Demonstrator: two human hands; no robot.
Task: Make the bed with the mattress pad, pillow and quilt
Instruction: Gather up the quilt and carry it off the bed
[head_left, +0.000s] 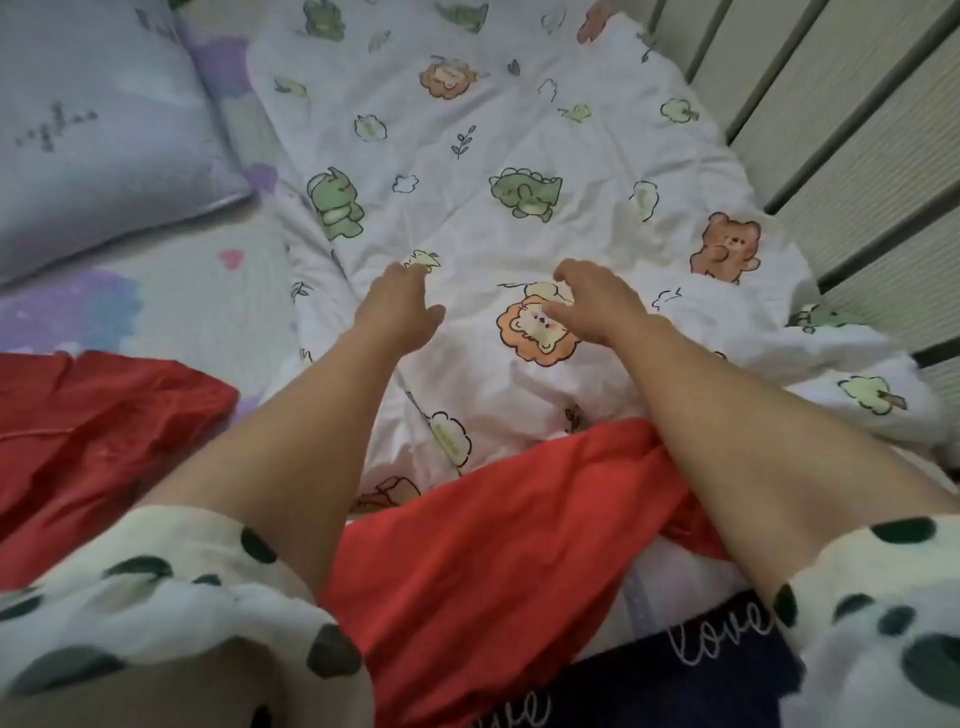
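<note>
Upper left of frame: lilac pillow (93, 130), lying on the mattress pad (171, 291), which has pastel purple and blue patches and a pink heart.

Left middle: red cloth (93, 415), crumpled on the pad. A 2nd fold of it runs across lower centre, under both forearms.

Lower left and lower right: 2 sleeves (156, 597), white with dark green spots.

Centre: white quilt (467, 156) with cartoon dinosaurs, lions and a bear, wrinkled, spread from the top centre down to the red cloth.

Left hand (400, 306): fingers stretched forward, thumb out, tips touching the quilt.

Right hand (597, 301): over a lion print, fingers arched down, thumb apart. Cannot tell whether it pinches fabric.

Lower centre-right: dark cloth (675, 665) lettered "love".

Right edge: slatted bed rail (831, 130), with the quilt bunched against it.
</note>
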